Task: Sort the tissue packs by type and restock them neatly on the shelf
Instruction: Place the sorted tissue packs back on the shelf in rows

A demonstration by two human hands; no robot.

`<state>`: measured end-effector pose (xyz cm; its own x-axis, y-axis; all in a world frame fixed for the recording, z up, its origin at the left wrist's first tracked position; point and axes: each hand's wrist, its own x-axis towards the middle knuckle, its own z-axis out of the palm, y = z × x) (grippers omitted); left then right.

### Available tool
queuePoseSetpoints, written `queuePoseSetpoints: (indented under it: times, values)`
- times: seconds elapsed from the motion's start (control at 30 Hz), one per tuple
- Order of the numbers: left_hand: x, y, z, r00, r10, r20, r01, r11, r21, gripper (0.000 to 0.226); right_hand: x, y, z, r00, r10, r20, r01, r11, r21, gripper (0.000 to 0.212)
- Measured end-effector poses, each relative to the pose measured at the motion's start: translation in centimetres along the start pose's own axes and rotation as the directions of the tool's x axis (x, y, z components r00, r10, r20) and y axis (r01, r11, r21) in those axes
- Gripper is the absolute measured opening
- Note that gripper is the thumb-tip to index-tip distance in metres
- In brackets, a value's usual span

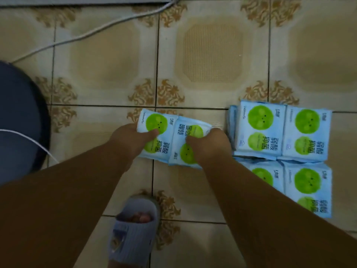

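Still sorting: gripping two pale-blue green-dotted plastic tissue packs [170,139], left hand [128,140] and right hand [209,145] fingers curled round them, left of four floor stacks [284,132]; shelving pending.

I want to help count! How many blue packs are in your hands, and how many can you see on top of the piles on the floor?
Packs in the hands: 2, one in the left hand, one in the right hand.
Packs on top of the floor piles: 4.
Total: 6.
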<state>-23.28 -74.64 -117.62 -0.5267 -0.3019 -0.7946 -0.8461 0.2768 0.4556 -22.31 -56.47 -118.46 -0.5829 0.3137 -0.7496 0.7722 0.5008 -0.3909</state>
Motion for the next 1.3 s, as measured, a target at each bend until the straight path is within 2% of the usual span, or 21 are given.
queuePoseSetpoints:
  times: [0.13,0.23,0.33,0.43,0.5,0.57,0.67,0.77,0.83,0.9,0.97,1.03,1.13,1.2,1.3]
  values:
    - [-4.3,2.2,-3.2,0.999,-0.003,0.039,0.008,0.993,-0.122,0.024,-4.1,-1.9,-3.5,0.999,0.011,0.051,-0.027,0.949,0.315,0.046]
    - [-12.2,6.9,-5.2,0.994,0.02,0.111,0.012,0.961,-0.276,0.046,-11.0,-4.5,-9.0,0.997,0.054,0.063,-0.081,0.796,0.6,0.052]
    - [-21.6,13.6,-7.5,0.986,0.074,0.147,-0.015,0.929,-0.369,0.07,-19.7,-7.8,-17.6,0.999,0.032,0.016,-0.034,0.689,0.724,0.056]
    - [-32.7,22.2,-9.8,0.976,0.148,0.159,-0.054,0.876,-0.48,0.062,-28.4,-11.3,-29.0,1.0,-0.006,-0.017,0.018,0.531,0.847,0.023]
    - [-40.6,28.3,-11.0,0.963,0.22,0.152,-0.11,0.844,-0.525,0.05,-34.7,-13.8,-36.9,0.998,-0.024,-0.065,0.069,0.451,0.89,0.019]
    - [-48.2,34.2,-12.0,0.944,0.297,0.146,-0.158,0.791,-0.591,0.048,-40.7,-16.5,-44.0,0.991,-0.052,-0.12,0.131,0.356,0.925,0.02]
    - [-58.5,41.6,-12.8,0.893,0.417,0.169,-0.169,0.657,-0.734,0.041,-48.9,-19.5,-53.4,0.971,-0.108,-0.213,0.228,0.158,0.961,0.037]
    - [-66.5,46.8,-13.1,0.795,0.563,0.226,-0.167,0.562,-0.81,0.032,-56.4,-20.7,-60.8,0.923,-0.159,-0.352,0.351,-0.034,0.936,0.045]
    - [-71.2,49.6,-12.7,0.717,0.636,0.286,-0.146,0.537,-0.831,0.042,-61.2,-20.2,-64.0,0.871,-0.172,-0.46,0.439,-0.147,0.886,0.048]
    - [-76.0,52.1,-11.5,0.65,0.679,0.341,-0.128,0.54,-0.832,0.045,-66.0,-19.3,-66.1,0.807,-0.168,-0.566,0.531,-0.214,0.82,0.052]
    - [-80.9,53.7,-10.1,0.576,0.707,0.411,-0.107,0.563,-0.82,0.044,-70.3,-18.1,-67.3,0.755,-0.132,-0.642,0.604,-0.241,0.76,0.05]
    - [-85.6,54.1,-8.7,0.5,0.723,0.477,-0.097,0.594,-0.799,0.043,-74.3,-16.7,-68.1,0.7,-0.076,-0.71,0.682,-0.222,0.697,0.042]
    - [-92.1,53.0,-7.0,0.389,0.749,0.536,-0.114,0.616,-0.779,0.047,-80.0,-13.9,-69.0,0.611,0.078,-0.788,0.791,-0.101,0.604,0.036]
    - [-96.2,51.7,-5.8,0.29,0.77,0.568,-0.146,0.622,-0.769,0.054,-83.3,-10.9,-69.9,0.486,0.195,-0.852,0.869,0.0,0.495,0.046]
    - [-102.6,49.2,-3.6,0.126,0.754,0.645,-0.155,0.657,-0.738,0.047,-88.1,-5.4,-72.0,0.328,0.268,-0.906,0.925,0.104,0.365,0.077]
